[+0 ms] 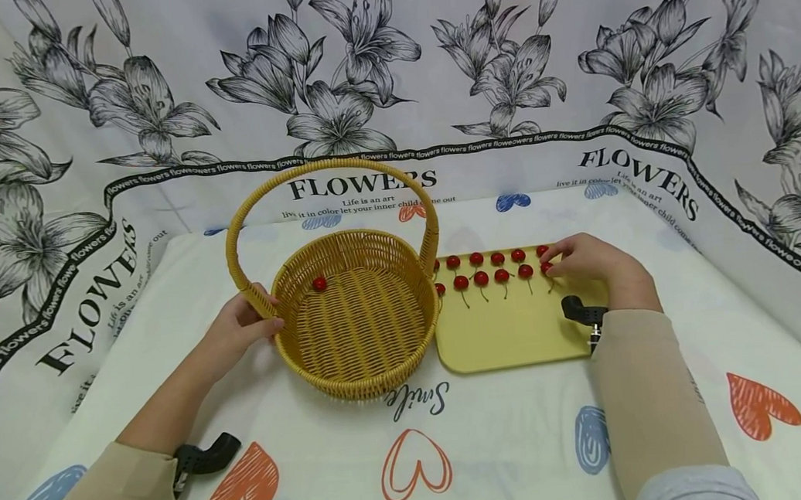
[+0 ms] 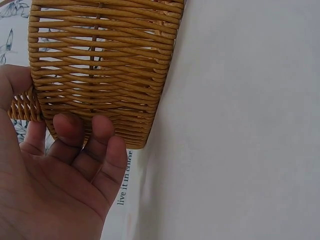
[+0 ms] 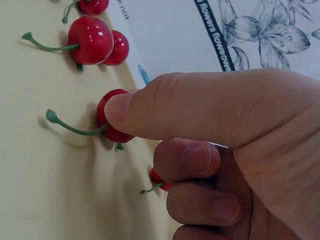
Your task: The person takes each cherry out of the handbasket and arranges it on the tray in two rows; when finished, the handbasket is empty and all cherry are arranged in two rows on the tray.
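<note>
My left hand (image 1: 241, 327) grips the left side of a golden wicker basket (image 1: 357, 381) where its tall arched handle meets the rim. In the left wrist view, the thumb sits at the rim and bent fingers lie against the woven wall (image 2: 100, 65). One red cherry (image 1: 320, 283) lies inside the basket, toward its back left. Over the far right of a yellow tray (image 1: 511, 335), my right hand (image 1: 600, 263) pinches a cherry (image 3: 114, 96) with a curved green stem. The thumb covers part of that fruit.
Several cherries (image 1: 481, 278) stand in two rows along the tray's back, stems mostly toward me. The basket's right side overlaps the tray's left edge in the head view. A white cloth (image 1: 331, 456) with hearts covers the table, and a flower-printed curtain (image 1: 432, 108) rises behind.
</note>
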The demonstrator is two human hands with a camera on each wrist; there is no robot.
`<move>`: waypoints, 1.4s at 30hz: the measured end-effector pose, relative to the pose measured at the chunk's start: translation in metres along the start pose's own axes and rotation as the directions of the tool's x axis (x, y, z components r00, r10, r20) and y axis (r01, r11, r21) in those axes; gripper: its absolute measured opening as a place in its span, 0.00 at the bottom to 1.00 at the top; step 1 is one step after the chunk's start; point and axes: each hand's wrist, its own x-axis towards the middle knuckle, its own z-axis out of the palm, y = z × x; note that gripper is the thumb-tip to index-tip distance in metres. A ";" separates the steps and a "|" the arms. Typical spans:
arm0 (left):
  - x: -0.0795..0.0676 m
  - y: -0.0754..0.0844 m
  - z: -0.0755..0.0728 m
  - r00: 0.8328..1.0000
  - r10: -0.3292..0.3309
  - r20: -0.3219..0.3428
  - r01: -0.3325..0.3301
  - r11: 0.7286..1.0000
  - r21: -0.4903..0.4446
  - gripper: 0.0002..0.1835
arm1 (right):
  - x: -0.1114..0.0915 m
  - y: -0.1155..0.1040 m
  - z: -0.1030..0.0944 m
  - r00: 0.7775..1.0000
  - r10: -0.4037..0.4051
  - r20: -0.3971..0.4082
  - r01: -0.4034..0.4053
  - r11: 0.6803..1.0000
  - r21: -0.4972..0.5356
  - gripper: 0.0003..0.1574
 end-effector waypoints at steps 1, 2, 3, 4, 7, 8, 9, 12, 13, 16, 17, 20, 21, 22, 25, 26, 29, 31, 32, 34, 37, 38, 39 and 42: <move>0.000 0.000 0.000 1.000 -0.001 0.001 0.001 1.000 0.001 0.13 | 0.000 -0.001 0.000 1.000 -0.002 -0.003 0.002 1.000 -0.002 0.23; 0.000 0.000 0.000 1.000 0.000 0.001 0.000 1.000 0.003 0.13 | 0.000 -0.001 0.001 1.000 -0.001 -0.007 0.001 1.000 -0.002 0.22; 0.000 0.000 0.000 1.000 0.000 0.001 0.000 1.000 0.004 0.13 | 0.001 -0.001 0.001 1.000 0.000 -0.009 0.000 1.000 -0.001 0.22; 0.000 0.000 0.000 1.000 0.000 0.001 0.000 1.000 0.005 0.13 | 0.001 -0.001 0.001 1.000 0.001 -0.012 -0.001 1.000 0.001 0.22; 0.001 -0.001 0.000 1.000 0.004 0.003 -0.004 1.000 0.008 0.13 | 0.003 -0.001 0.002 1.000 0.000 -0.011 0.000 1.000 0.003 0.21; 0.001 -0.001 0.000 1.000 0.005 0.003 -0.005 1.000 0.008 0.13 | 0.004 -0.001 0.003 1.000 -0.003 -0.011 0.003 1.000 0.004 0.21; 0.001 -0.001 0.000 1.000 0.006 0.004 -0.006 1.000 0.009 0.13 | 0.004 -0.002 0.003 1.000 -0.006 -0.009 0.007 1.000 0.005 0.21; 0.000 -0.001 0.000 1.000 0.007 0.005 -0.007 1.000 0.010 0.13 | 0.006 -0.002 0.004 1.000 -0.014 -0.002 0.014 1.000 0.008 0.21; 0.000 -0.001 0.000 1.000 0.008 0.006 -0.008 1.000 0.010 0.13 | 0.005 -0.002 0.003 1.000 -0.011 0.002 0.011 1.000 0.015 0.22; 0.000 0.000 0.001 1.000 0.008 0.007 -0.009 1.000 0.011 0.14 | 0.003 -0.006 0.000 1.000 -0.008 0.006 0.007 1.000 0.023 0.24; 0.000 0.000 0.001 1.000 0.009 0.007 -0.009 1.000 0.010 0.14 | 0.002 -0.007 -0.001 1.000 -0.011 0.005 0.011 1.000 0.024 0.25; 0.000 0.000 0.000 1.000 0.011 0.005 -0.011 1.000 0.008 0.13 | -0.002 -0.013 -0.007 0.999 -0.038 -0.005 0.038 0.999 0.032 0.27; 0.000 0.000 0.000 1.000 0.010 0.004 -0.010 1.000 0.006 0.13 | -0.003 -0.016 -0.008 0.999 -0.049 -0.010 0.050 0.998 0.041 0.27; 0.001 0.000 0.000 1.000 0.009 0.003 -0.009 1.000 0.005 0.12 | -0.004 -0.018 -0.010 0.998 -0.064 -0.014 0.064 0.997 0.047 0.28; 0.001 -0.001 -0.001 1.000 0.003 0.003 -0.003 1.000 0.002 0.12 | -0.007 -0.028 -0.015 0.994 -0.105 -0.027 0.107 0.991 0.078 0.29; 0.001 -0.001 -0.002 1.000 0.002 0.003 -0.002 1.000 0.004 0.12 | -0.009 -0.032 -0.016 0.992 -0.118 -0.034 0.120 0.989 0.088 0.30; 0.001 -0.001 -0.002 1.000 0.002 0.006 -0.002 1.000 0.008 0.12 | -0.013 -0.045 -0.020 0.986 -0.158 -0.057 0.164 0.979 0.125 0.31; 0.001 -0.001 -0.002 1.000 0.006 0.008 -0.006 1.000 0.010 0.12 | -0.016 -0.056 -0.021 0.980 -0.184 -0.072 0.193 0.968 0.158 0.30; 0.002 -0.001 -0.002 1.000 0.008 0.008 -0.008 1.000 0.010 0.12 | -0.019 -0.061 -0.022 0.977 -0.198 -0.078 0.209 0.963 0.173 0.29; 0.002 -0.001 -0.002 1.000 0.012 0.010 -0.012 1.000 0.008 0.12 | -0.024 -0.074 -0.023 0.970 -0.227 -0.089 0.240 0.951 0.196 0.27; 0.001 -0.001 -0.002 1.000 0.018 0.011 -0.018 1.000 0.003 0.12 | -0.032 -0.092 -0.021 0.956 -0.278 -0.093 0.292 0.931 0.220 0.24; 0.001 -0.001 -0.002 1.000 0.018 0.009 -0.018 1.000 0.002 0.12 | -0.034 -0.099 -0.020 0.951 -0.296 -0.090 0.309 0.924 0.223 0.23; 0.001 -0.001 -0.002 1.000 0.021 0.012 -0.021 1.000 0.000 0.12 | -0.036 -0.105 -0.018 0.945 -0.315 -0.083 0.326 0.918 0.227 0.23; 0.000 -0.001 -0.001 1.000 0.025 0.012 -0.025 1.000 -0.006 0.12 | -0.042 -0.121 -0.012 0.926 -0.376 -0.046 0.376 0.899 0.226 0.23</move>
